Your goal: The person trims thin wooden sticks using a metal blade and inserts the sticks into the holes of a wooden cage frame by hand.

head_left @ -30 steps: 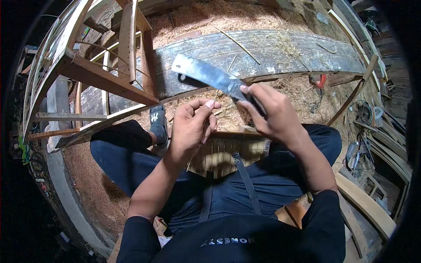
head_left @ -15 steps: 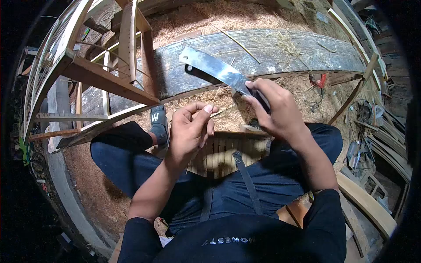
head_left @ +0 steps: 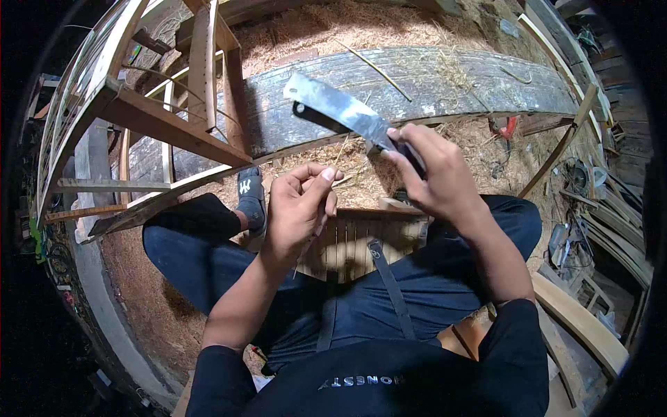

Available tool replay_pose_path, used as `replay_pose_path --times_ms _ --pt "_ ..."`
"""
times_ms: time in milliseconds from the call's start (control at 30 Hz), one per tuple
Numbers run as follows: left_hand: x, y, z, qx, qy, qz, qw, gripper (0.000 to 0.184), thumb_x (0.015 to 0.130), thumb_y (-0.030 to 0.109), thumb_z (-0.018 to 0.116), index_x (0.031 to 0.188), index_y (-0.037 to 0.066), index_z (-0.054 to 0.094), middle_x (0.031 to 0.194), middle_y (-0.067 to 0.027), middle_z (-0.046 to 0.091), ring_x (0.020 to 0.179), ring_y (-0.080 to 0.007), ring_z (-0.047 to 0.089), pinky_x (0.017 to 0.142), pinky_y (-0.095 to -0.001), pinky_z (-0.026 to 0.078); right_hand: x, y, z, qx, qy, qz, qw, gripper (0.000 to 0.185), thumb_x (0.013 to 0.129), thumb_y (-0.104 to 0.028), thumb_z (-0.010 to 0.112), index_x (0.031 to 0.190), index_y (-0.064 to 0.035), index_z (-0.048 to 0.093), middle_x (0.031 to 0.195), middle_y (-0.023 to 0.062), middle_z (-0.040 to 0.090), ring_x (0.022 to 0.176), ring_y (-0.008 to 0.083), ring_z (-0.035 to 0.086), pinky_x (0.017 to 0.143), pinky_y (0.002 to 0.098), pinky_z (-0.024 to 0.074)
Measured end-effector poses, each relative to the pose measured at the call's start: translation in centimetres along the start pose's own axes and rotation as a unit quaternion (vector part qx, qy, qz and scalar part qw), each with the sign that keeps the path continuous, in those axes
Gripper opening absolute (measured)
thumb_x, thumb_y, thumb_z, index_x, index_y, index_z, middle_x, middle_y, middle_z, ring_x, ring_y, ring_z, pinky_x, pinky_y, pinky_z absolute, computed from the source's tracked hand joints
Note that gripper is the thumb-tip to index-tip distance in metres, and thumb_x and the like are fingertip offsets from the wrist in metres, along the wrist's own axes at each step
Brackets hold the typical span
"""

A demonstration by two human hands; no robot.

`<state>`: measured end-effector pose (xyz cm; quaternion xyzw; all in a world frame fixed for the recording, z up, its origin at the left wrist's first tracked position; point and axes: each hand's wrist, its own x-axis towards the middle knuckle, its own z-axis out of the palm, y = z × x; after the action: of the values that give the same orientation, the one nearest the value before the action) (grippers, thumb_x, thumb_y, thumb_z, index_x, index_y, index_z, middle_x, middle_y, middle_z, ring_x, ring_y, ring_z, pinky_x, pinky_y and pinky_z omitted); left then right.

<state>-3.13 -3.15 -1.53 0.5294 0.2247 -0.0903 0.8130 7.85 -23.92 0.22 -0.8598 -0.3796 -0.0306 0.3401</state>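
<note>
Head view: the right hand point(head_left: 439, 172), right of centre, is wrapped around the dark handle of a broad knife point(head_left: 340, 105). The knife's long axis runs from the right hand towards the upper left of the frame. The left hand point(head_left: 297, 203), near centre, pinches a thin, pale strip point(head_left: 340, 181) between thumb and fingers; its full length cannot be told. The strip's visible tip lies below the blade, apart from it; the right hand is nearer the knife. The blade is flat, shiny metal, smeared in places, with a small hole near its squared end. Behind it, the bench point(head_left: 542, 99) is grey, worn timber with flaking patches. A brown, straight-edged wooden frame point(head_left: 170, 128) stands upper left. Curly, fibrous shavings point(head_left: 156, 295) cover the floor.
</note>
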Motion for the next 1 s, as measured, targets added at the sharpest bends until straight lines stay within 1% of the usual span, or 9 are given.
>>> replay_pose_path --times_ms 133,267,433,533,667,800,933,967,1000 --pt "0.5 -0.8 -0.1 -0.006 -0.002 0.02 1.0 0.021 0.1 0.02 0.061 0.101 0.0 0.065 0.057 0.0008 0.055 0.041 -0.0035 0.041 0.037 -0.0191 0.027 -0.6 -2.0 -0.3 0.012 -0.061 -0.006 0.998 0.025 0.091 -0.02 0.067 0.109 -0.0039 0.06 0.086 0.0168 0.062 0.074 0.037 0.066 0.064 0.0442 0.0538" --pt "0.2 -0.4 0.0 0.004 0.013 0.011 1.0 0.021 0.099 0.021 0.061 0.1 0.0 0.065 0.058 0.0008 0.055 0.042 -0.0035 0.042 0.037 -0.0189 0.028 0.1 0.1 -0.2 -0.028 0.0 0.014 1.0 0.024 0.092 -0.02 0.066 0.109 -0.0028 0.06 0.086 0.0168 0.062 0.074 0.0341 0.067 0.064 0.044 0.0545" --pt "-0.2 0.5 0.4 0.019 0.01 -0.002 1.0 0.022 0.1 0.021 0.06 0.099 -0.001 0.065 0.059 0.0001 0.056 0.045 -0.004 0.046 0.039 -0.0183 0.029 -0.5 -2.0 -0.3 0.004 -0.045 0.016 0.999 0.024 0.093 -0.018 0.065 0.11 -0.0029 0.059 0.085 0.0184 0.062 0.076 0.0373 0.067 0.064 0.0449 0.0537" --pt "-0.1 -0.3 -0.1 0.015 0.004 0.007 1.0 0.022 0.1 0.02 0.06 0.099 -0.002 0.065 0.06 0.0001 0.056 0.046 -0.0044 0.047 0.039 -0.0181 0.03 0.2 0.0 -0.6 -0.038 0.011 0.035 0.999 0.023 0.092 -0.019 0.065 0.109 -0.003 0.059 0.085 0.0188 0.062 0.077 0.0379 0.067 0.064 0.0457 0.0536" --pt "0.5 -0.9 -0.2 0.012 0.011 0.021 1.0 0.021 0.1 0.019 0.06 0.1 -0.002 0.065 0.061 0.0008 0.056 0.047 -0.005 0.048 0.041 -0.0183 0.031 -0.5 -2.2 -0.4 0.004 -0.039 0.014 0.999 0.021 0.093 -0.017 0.064 0.108 -0.0023 0.06 0.085 0.0199 0.062 0.077 0.0408 0.066 0.063 0.0469 0.0524" --pt "0.3 -0.5 -0.1 -0.002 -0.002 0.002 1.0 0.021 0.1 0.018 0.06 0.1 -0.003 0.065 0.062 0.0004 0.056 0.048 -0.0049 0.048 0.041 -0.0185 0.032 0.1 -0.5 -0.2 -0.029 0.009 0.02 0.999 0.021 0.093 -0.018 0.065 0.107 -0.0022 0.059 0.085 0.0192 0.062 0.072 0.0389 0.066 0.063 0.0458 0.053" --pt "0.3 -0.3 0.1 0.015 -0.006 0.002 1.0 0.022 0.1 0.02 0.06 0.101 -0.001 0.065 0.06 -0.0003 0.057 0.044 -0.0039 0.045 0.038 -0.0184 0.029 -0.8 -2.9 0.1 0.028 -0.068 -0.012 0.997 0.021 0.092 -0.018 0.065 0.107 -0.0042 0.059 0.087 0.0164 0.062 0.071 0.0359 0.066 0.061 0.0446 0.0532" --pt "0.2 -0.1 0.1 0.021 0.002 -0.011 1.0 0.022 0.1 0.021 0.06 0.101 -0.001 0.065 0.059 -0.0004 0.057 0.042 -0.0036 0.044 0.037 -0.0184 0.027 -0.8 -3.5 -0.3 0.032 -0.099 0.015 0.994 0.026 0.087 -0.01 0.072 0.109 -0.001 0.062 0.09 0.0175 0.064 0.078 0.0353 0.066 0.067 0.0405 0.0527" --pt "0.2 -0.1 0.0 0.024 0.003 -0.013 1.0 0.022 0.1 0.021 0.06 0.101 -0.001 0.065 0.059 -0.0004 0.057 0.042 -0.0036 0.044 0.037 -0.0184 0.027 -0.7 -3.2 -0.1 0.035 -0.098 0.017 0.994 0.026 0.087 -0.01 0.072 0.109 -0.001 0.062 0.09 0.0175 0.064 0.078 0.0353 0.066 0.067 0.0405 0.0527"
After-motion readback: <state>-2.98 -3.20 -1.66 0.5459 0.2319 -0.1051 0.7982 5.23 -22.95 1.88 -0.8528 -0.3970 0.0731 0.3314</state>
